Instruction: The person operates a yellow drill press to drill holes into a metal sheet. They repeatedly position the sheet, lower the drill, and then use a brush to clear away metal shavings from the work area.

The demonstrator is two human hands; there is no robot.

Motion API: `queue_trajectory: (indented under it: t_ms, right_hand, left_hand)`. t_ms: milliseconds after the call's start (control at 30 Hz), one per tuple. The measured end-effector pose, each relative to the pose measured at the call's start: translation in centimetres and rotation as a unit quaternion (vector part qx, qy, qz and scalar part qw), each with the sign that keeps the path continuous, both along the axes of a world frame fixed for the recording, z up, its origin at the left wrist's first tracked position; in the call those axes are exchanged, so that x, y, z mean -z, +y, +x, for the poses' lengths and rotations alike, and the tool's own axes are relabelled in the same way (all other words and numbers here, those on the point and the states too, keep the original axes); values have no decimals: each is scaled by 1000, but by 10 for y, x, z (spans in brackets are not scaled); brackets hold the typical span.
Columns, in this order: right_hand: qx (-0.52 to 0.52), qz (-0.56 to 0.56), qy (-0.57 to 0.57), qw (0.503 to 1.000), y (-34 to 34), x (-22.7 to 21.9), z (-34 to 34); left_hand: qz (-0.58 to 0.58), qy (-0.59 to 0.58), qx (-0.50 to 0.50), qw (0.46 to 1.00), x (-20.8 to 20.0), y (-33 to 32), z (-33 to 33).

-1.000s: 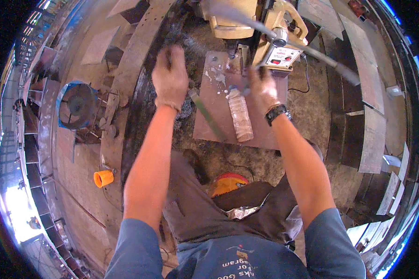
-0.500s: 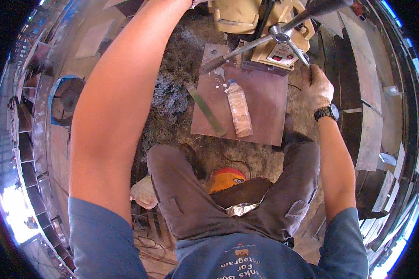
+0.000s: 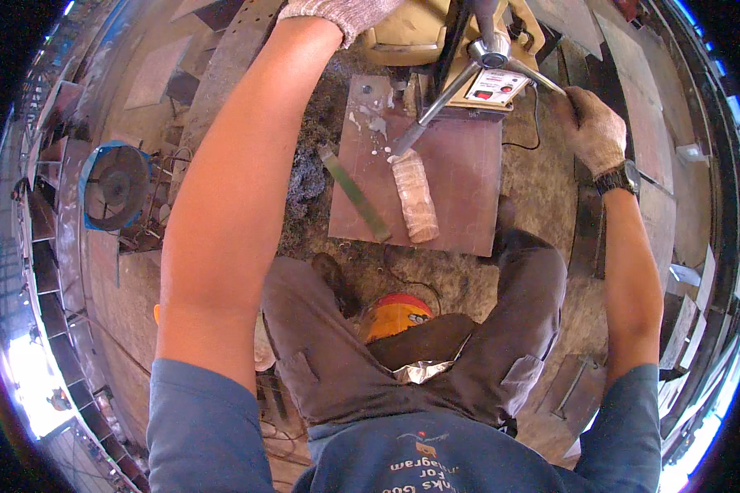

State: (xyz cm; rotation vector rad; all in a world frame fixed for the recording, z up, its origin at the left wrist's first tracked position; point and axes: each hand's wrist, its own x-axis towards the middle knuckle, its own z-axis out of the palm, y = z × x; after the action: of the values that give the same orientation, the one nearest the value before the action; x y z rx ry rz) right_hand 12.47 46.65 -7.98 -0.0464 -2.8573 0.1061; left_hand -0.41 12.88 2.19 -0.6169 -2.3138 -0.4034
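- Filling the lower edge: a blue T-shirt [image 3: 436, 460], worn by the seated person, and dark trousers [image 3: 345, 353], knees apart.
- Silver sheet, crumpled [image 3: 422, 372], at the lap.
- Orange round thing with a red rim [image 3: 396, 319], beyond the lap, partly covered; kind unclear.
- Metal plate [image 3: 469, 197], flat, reddish-brown, on the stained floor [image 3: 543, 181].
- Plastic bottle [image 3: 416, 201], clear, lying on the plate; its top end is hidden behind a handle grip, contact unclear.
- Green strip [image 3: 353, 195], aslant, left of the bottle and apart from it.
- White spots [image 3: 377, 125], wet-looking, on the plate's far part.
- Right hand [image 3: 596, 131], pale knitted glove, dark watch [image 3: 621, 177] at the wrist; fingers curled round the end of one spoke.
- Handle [image 3: 490, 54], three metal spokes on a hub, one spoke running into that hand.
- Drill [image 3: 407, 37], cream-coloured, at the plate's far end, with a white switch panel [image 3: 497, 87] and a dark cable [image 3: 538, 123].
- Left hand [image 3: 344, 12], gloved, beside the drill's casing, cut by the upper edge; cannot tell what its fingers do.
- Metal shavings [image 3: 302, 182], grey heap, left of the plate.
- Round blue-rimmed thing [image 3: 117, 186], farther left.
- Metal sheets [image 3: 656, 238], far right.
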Motion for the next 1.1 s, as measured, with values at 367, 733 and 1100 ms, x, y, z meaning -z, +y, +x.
queue_trajectory:
  t_ms: [367,733,1100]
  right_hand:
    - [22,59,-5,998,-24,-19,12]
    - [28,67,-8,997,-23,-26,14]
    - [25,72,-5,997,-22,-31,14]
  left_hand:
    - [22,125,153,980,12,-11,-45]
    - [44,83,154,984,9,-9,-44]
    - [57,81,181,978,11,-8,-46]
